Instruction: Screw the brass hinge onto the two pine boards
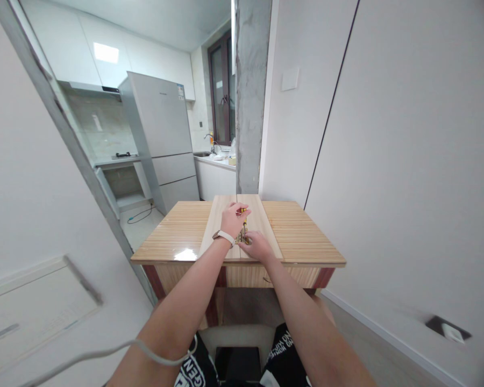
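A small yellow and dark tool (244, 221), which looks like a screwdriver, stands roughly upright over the pale board (262, 220) on the table. My left hand (234, 216), with a watch on its wrist, is closed around the tool's upper part from the left. Below and to the right, my right hand (257, 245) has its fingers curled at a small brass-coloured metal piece (239, 237) near the tool's lower end. The fingers partly cover this piece, and its details are too small to make out.
The striped wooden table (294, 226) reaches out on both sides of the board. Beyond it stand a grey fridge (165, 118) and a kitchen counter with a sink (203, 154). A pale cable (121, 346) crosses my left forearm.
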Demonstrator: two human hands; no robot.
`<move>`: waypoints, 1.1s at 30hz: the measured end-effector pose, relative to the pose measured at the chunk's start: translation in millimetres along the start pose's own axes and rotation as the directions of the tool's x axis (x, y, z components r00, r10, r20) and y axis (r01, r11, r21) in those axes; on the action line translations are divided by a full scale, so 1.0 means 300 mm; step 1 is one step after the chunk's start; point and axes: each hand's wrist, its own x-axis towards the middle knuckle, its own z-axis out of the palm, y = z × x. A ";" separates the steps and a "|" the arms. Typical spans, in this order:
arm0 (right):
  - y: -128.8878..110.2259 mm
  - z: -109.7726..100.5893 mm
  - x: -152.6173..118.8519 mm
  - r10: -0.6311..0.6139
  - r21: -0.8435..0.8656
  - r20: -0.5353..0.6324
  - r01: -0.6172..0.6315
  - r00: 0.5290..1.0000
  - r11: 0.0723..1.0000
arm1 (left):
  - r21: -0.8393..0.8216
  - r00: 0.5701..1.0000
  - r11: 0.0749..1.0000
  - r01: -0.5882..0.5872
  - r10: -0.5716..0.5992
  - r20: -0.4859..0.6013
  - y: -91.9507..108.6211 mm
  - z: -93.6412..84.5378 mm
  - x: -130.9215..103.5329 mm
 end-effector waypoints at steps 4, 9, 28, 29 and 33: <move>0.002 0.001 -0.002 -0.008 -0.001 -0.004 0.008 1.000 1.000 | 0.023 1.000 1.000 0.017 -0.017 0.002 -0.003 -0.004 -0.001; -0.004 -0.008 -0.004 -0.014 0.002 0.002 0.014 1.000 1.000 | -0.024 0.999 0.999 0.028 -0.028 0.033 -0.001 -0.011 -0.011; -0.002 -0.006 -0.004 -0.012 -0.007 0.004 0.012 1.000 1.000 | -0.035 0.999 0.998 0.044 -0.044 0.001 0.001 -0.012 -0.006; -0.002 -0.005 -0.004 -0.012 -0.002 -0.003 0.012 1.000 1.000 | -0.038 0.999 0.999 0.037 -0.036 0.012 -0.002 -0.011 -0.007; -0.002 -0.003 -0.006 -0.029 0.011 -0.019 0.029 0.999 1.000 | -0.067 0.999 0.998 0.018 -0.015 0.044 -0.011 -0.010 -0.015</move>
